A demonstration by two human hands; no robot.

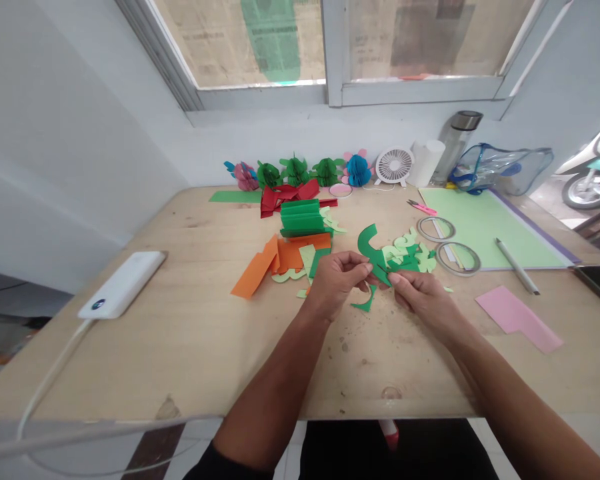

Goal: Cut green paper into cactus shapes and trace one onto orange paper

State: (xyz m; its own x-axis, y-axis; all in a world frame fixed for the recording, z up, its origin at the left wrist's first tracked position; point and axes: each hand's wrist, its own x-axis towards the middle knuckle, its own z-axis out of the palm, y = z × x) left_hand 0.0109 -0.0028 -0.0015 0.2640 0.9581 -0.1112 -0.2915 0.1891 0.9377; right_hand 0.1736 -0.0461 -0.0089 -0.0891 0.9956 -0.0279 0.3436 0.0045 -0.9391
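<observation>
Above the middle of the table, a curved dark green paper piece (369,244) is held between both hands. My left hand (336,280) pinches its lower left side, fingers closed. My right hand (423,298) is closed on its lower right end, thumb on top. A thin curved green scrap (365,305) shows just below the hands. Behind my right hand lies a pile of light and dark green cut pieces (409,252). Orange folded paper (258,268) and a pleated green stack (300,217) lie left of and behind my left hand.
Honeycomb paper figures, a small fan (395,166) and a bottle (454,143) line the wall. Pink snips (422,207), tape rolls (459,259), a pen (517,266) and pink paper (519,318) lie right. A white power bank (123,285) with a cable lies left.
</observation>
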